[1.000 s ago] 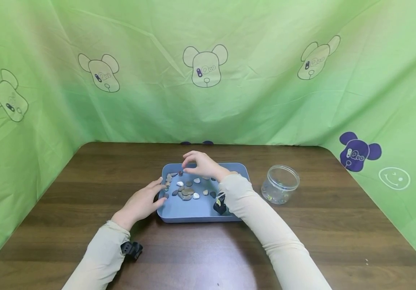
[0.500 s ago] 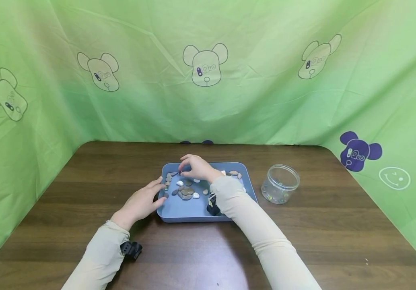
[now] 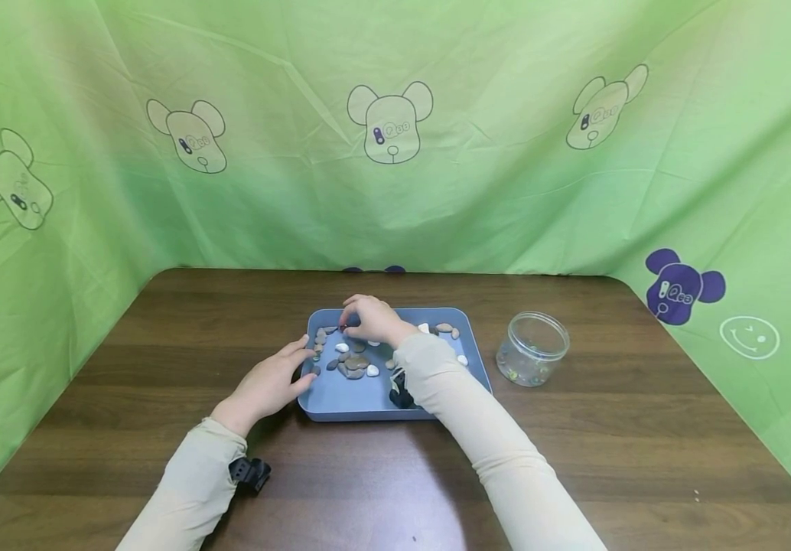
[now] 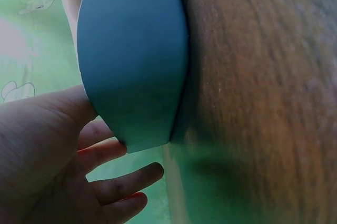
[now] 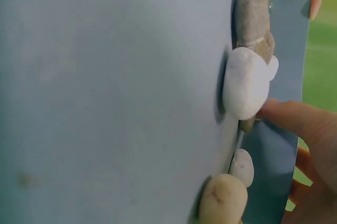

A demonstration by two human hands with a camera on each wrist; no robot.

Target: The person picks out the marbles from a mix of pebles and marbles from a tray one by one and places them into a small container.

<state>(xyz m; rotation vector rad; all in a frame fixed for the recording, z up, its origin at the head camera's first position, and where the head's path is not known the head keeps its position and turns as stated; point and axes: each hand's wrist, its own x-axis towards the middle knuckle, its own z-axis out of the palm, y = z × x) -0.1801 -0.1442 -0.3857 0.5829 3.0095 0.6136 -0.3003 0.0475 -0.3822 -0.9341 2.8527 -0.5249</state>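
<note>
A blue tray on the table holds several pebbles. In the head view, my right hand reaches over its far left part, thumb and forefinger closed about a small dark red stone. The right wrist view hides that stone; the thumb passes behind a white pebble. My left hand rests at the tray's left rim, fingers loosely extended. In the left wrist view its thumb lies against the tray wall, and some fingertips stand apart from it.
To the right of the tray stands a clear round jar with small bits at its bottom. Brown flat pebbles cluster in the tray's middle left, and others line its far edge. A green cloth hangs behind the wooden table.
My right hand has moved slightly left and down, and its fingers have closed on the small dark red stone. The left hand has stayed at the tray's left rim.
</note>
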